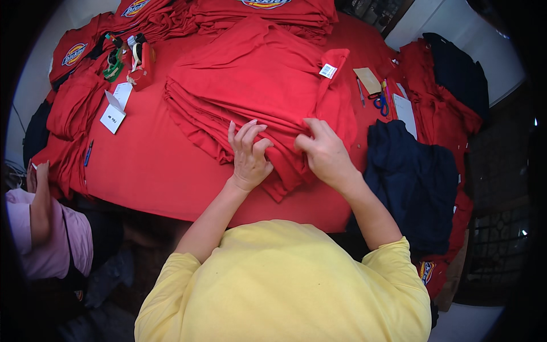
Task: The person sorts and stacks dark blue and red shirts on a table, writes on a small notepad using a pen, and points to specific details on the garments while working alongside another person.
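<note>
A pile of red shirts (pixel 250 74) lies in the middle of the red-covered table, its layered edges showing at the left and near side. My left hand (pixel 250 157) is at the near edge of the pile, fingers apart and curved, with nothing visible in it. To its right, my right hand (pixel 327 151) is closed in a pinch on the top red shirt near its edge. A white barcode tag (pixel 327 70) shows on a folded part of the red fabric beyond my right hand.
Red garment stacks (pixel 262 14) line the far side. At left are a red tape dispenser (pixel 142 67), a white card (pixel 114 117) and a blue pen (pixel 88 153). Blue scissors (pixel 381 104) and dark navy garments (pixel 407 182) lie right. Another person (pixel 51 228) works at lower left.
</note>
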A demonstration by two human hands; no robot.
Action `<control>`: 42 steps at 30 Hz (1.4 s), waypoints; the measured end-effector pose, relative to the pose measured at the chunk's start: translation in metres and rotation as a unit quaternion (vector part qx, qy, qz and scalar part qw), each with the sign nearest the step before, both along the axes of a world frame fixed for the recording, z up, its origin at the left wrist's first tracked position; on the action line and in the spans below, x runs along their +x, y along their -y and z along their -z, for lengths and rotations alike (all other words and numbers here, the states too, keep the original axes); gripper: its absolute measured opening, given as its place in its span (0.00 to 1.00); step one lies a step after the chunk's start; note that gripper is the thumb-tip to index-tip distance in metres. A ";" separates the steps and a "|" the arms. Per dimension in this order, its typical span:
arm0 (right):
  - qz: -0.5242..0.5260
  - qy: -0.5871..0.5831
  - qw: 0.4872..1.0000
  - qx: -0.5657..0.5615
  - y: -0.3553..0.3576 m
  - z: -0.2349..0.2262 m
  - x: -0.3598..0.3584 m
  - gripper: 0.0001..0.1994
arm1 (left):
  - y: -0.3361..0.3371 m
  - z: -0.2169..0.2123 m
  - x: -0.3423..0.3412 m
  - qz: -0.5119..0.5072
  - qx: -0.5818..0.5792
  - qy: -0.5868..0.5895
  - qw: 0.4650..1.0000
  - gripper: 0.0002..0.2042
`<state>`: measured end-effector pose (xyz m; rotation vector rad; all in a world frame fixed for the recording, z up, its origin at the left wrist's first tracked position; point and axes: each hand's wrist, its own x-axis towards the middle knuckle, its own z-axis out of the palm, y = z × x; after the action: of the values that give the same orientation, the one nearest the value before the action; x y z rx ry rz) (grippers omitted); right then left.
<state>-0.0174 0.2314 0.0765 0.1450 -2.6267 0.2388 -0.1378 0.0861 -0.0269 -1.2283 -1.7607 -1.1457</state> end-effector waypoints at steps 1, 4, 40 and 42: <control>0.011 0.003 0.999 0.039 0.004 0.005 0.001 0.09 | 0.000 0.001 0.000 -0.007 -0.007 0.003 1.000 0.21; 0.061 0.019 0.995 0.080 0.021 0.011 0.004 0.11 | 0.001 -0.003 0.003 -0.003 -0.011 0.018 1.000 0.20; 0.092 0.011 0.995 -0.038 -0.014 0.000 0.001 0.06 | -0.017 -0.059 -0.043 0.133 -0.234 0.018 0.963 0.32; 0.073 -0.015 0.990 -0.119 -0.022 -0.001 -0.004 0.06 | -0.017 -0.060 -0.044 0.143 -0.234 0.036 0.961 0.32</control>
<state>-0.0212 0.2533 0.0776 -0.1232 -2.5397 0.4902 -0.1816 0.1029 0.0332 -1.7880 -2.0290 -0.9615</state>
